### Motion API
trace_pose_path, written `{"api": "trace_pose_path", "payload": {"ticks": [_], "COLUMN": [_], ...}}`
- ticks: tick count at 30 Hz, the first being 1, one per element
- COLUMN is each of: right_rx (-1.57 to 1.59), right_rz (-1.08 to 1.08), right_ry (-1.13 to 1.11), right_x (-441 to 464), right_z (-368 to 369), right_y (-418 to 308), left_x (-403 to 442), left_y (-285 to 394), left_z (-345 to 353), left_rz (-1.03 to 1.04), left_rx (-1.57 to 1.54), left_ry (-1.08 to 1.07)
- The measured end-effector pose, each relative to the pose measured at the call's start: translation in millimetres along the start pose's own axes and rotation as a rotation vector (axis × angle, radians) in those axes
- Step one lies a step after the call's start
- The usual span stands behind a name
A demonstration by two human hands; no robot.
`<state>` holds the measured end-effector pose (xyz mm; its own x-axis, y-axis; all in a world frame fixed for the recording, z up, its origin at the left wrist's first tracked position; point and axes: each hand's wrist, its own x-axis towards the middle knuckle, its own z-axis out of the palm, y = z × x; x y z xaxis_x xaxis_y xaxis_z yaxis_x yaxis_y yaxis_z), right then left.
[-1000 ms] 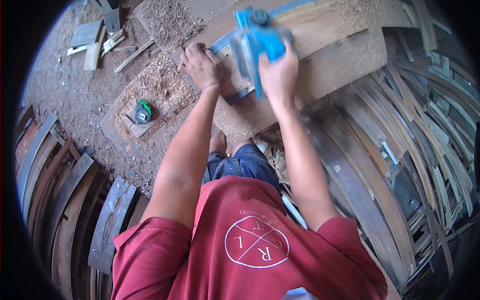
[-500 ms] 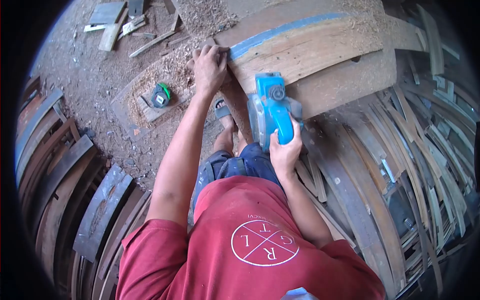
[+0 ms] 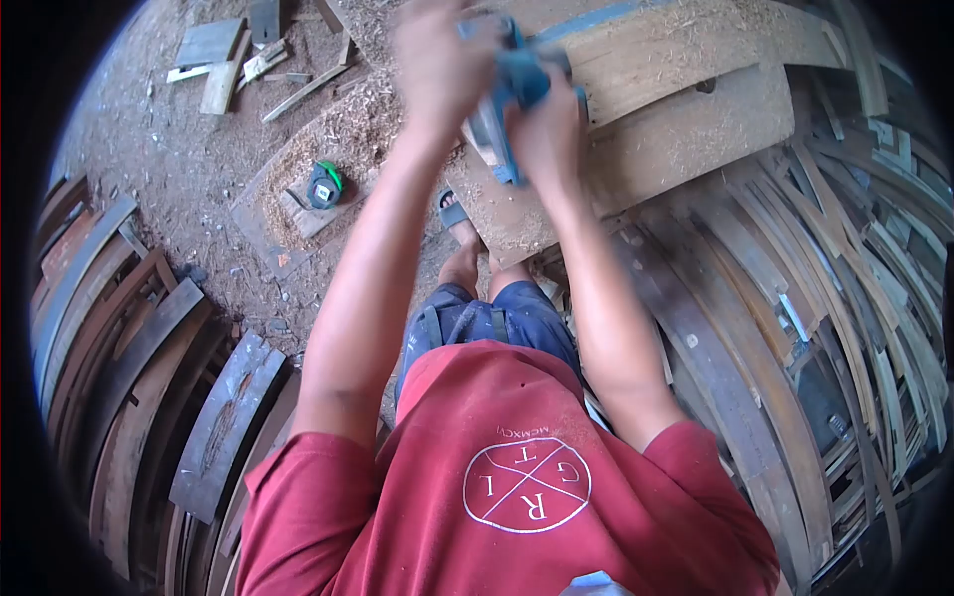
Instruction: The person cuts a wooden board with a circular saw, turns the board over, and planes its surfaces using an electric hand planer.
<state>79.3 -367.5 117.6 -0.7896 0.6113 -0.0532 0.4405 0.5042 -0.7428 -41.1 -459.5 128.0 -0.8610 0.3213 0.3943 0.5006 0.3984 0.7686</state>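
Observation:
A blue electric planer [image 3: 521, 79] sits on a curved wooden board [image 3: 656, 60] that has a blue-painted strip along its far side. My right hand [image 3: 549, 129] is wrapped round the planer's rear handle. Up beside the planer's front left is my left hand [image 3: 444, 70], smeared by motion. Its fingers are not clear, and I cannot tell whether it touches the tool. Below the curved board lies a wider flat board [image 3: 686, 154] with shavings on it.
A black and green tape measure [image 3: 324, 187] rests on a shaving-covered plank to the left. Offcuts [image 3: 221, 87] lie on the ground at the upper left. Stacked curved planks stand at the left [image 3: 229, 427] and right [image 3: 715, 397].
The planer and my right hand have moved forward and a little left over the board. My left hand has left the board's end and shifted forward toward the planer's front.

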Motion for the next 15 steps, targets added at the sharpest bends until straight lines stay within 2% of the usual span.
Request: {"api": "trace_pose_path", "payload": {"ticks": [1, 2, 4, 5, 6, 7, 9, 10, 15], "right_rx": [0.028, -0.028, -0.08, -0.174, -0.11, -0.088, -0.118, -0.142, -0.253], "right_rz": [0.045, 0.091, 0.027, 0.027, 0.06, 0.077, 0.11, 0.138, 0.247], "right_ry": [-0.037, -0.052, -0.045, -0.078, -0.149, -0.188, -0.243, -0.271, -0.464], "right_x": [-30.9, -63.4, -124.3, -151.4, -161.6, -165.6, -149.1, -134.0, -41.0], "right_z": [1.0, -8.8, -31.9, -41.6, -47.6, -52.8, -53.1, -48.3, -7.7], "right_y": [21.3, 22.1, 27.7, 30.6, 38.5, 42.9, 34.9, 29.4, -29.4], "left_x": [14.9, 17.2, 14.0, -9.9, -27.7, -34.4, -51.6, -52.2, -38.3], "left_y": [28.4, 43.3, 67.5, 55.8, 39.4, 30.4, 26.3, 28.9, 29.3], "left_z": [25.4, 70.3, 143.2, 195.5, 230.6, 233.4, 233.0, 236.2, 229.5], "left_rz": [-0.298, 0.052, 0.136, 0.135, 0.13, 0.125, 0.088, 0.033, 0.02], "left_rx": [-0.144, 0.091, 0.124, 0.231, 0.337, 0.349, 0.541, 0.554, 0.503], "left_ry": [-0.383, -0.288, -0.614, -0.655, -0.701, -0.706, -0.855, -0.861, -0.981]}}
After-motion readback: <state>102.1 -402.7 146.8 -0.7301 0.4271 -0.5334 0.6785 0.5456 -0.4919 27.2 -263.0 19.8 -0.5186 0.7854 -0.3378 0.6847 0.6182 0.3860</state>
